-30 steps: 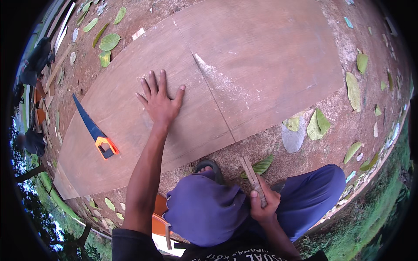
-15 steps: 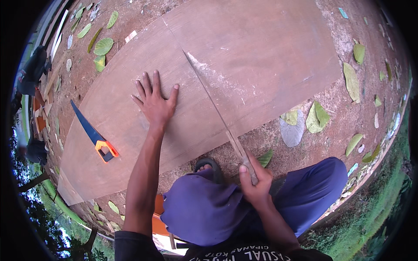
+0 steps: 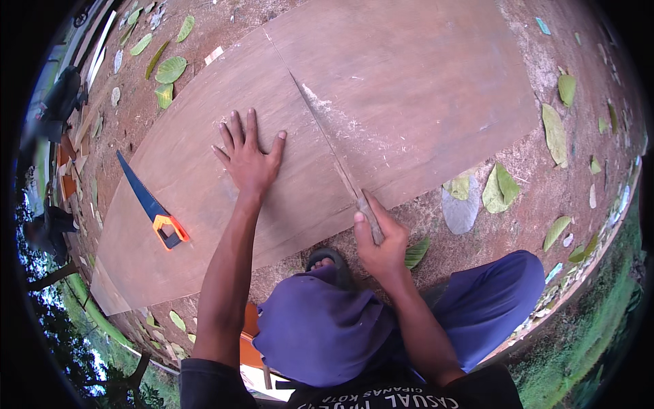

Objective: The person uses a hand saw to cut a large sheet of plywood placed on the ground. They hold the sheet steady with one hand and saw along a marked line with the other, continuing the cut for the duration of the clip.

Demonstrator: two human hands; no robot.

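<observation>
My left hand [image 3: 248, 160] presses flat on the brown plywood sheet [image 3: 436, 88], fingers spread. My right hand [image 3: 381, 238] grips the worn wooden handle [image 3: 362, 208] of a long narrow tool, apparently a saw. Its thin dark part [image 3: 320, 129] lies in line with a straight cut or line across the sheet, with pale sawdust [image 3: 327, 102] beside it. An orange-handled handsaw [image 3: 165, 228] with a dark blade lies on the sheet left of my left arm.
Leaves [image 3: 499, 187] are scattered on the dirt around the sheet. My sandalled foot [image 3: 325, 264] and bent knees are at its near edge. An orange object [image 3: 248, 344] is beside my leg. Dark shapes, possibly people, and wood strips [image 3: 102, 48] are at the left rim.
My right hand has pushed the tool forward and up along the line across the sheet. My left hand has stayed spread on the plywood in nearly the same place.
</observation>
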